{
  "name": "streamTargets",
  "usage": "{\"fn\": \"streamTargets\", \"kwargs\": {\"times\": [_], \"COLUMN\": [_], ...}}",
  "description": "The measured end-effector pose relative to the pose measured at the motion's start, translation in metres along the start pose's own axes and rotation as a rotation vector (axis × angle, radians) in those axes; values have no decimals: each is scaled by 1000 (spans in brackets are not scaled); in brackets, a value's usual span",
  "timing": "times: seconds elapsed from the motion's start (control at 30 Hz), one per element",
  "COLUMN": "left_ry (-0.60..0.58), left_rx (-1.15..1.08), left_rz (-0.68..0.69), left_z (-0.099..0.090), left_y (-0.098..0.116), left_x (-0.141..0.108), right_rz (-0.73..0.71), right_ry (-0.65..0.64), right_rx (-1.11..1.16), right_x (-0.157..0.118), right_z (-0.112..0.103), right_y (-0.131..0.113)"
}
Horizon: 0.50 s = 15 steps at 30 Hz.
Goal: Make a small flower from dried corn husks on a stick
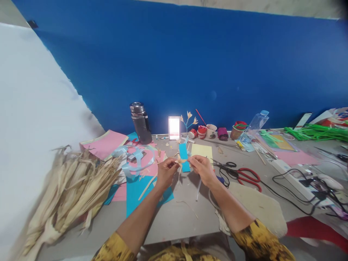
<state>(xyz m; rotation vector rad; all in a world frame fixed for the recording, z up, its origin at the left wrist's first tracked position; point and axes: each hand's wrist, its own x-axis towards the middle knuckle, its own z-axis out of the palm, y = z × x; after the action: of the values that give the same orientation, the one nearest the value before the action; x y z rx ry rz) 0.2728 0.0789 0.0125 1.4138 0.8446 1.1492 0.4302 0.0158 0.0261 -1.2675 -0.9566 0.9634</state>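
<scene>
While the left hand (pixel 168 172) is pinching the pale flower (pixel 179 161), the right hand (pixel 201 169), fingertips together, is hovering just beside its opposite petal (pixel 184 160), any grip unclear.

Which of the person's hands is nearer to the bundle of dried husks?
Left. The left hand is to the right of the bundle, apart from it; the right hand is farther off to the right.

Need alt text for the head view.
A person's left hand holds a pale husk-like flower, the right hand close beside it, over a cluttered grey table. A bundle of dried husks lies to the left, red-handled scissors to the right; a dark flask stands behind, before a blue wall.
</scene>
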Motion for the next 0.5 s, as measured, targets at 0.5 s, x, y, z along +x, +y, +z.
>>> {"fn": "streamTargets", "kwargs": {"times": [0.5], "left_ry": [189], "left_rx": [-175], "left_rz": [-122], "left_z": [-18], "left_y": [-18], "left_x": [20], "right_rz": [-115], "right_ry": [146], "right_rx": [-3], "right_x": [8], "right_z": [-6], "right_y": [7]}}
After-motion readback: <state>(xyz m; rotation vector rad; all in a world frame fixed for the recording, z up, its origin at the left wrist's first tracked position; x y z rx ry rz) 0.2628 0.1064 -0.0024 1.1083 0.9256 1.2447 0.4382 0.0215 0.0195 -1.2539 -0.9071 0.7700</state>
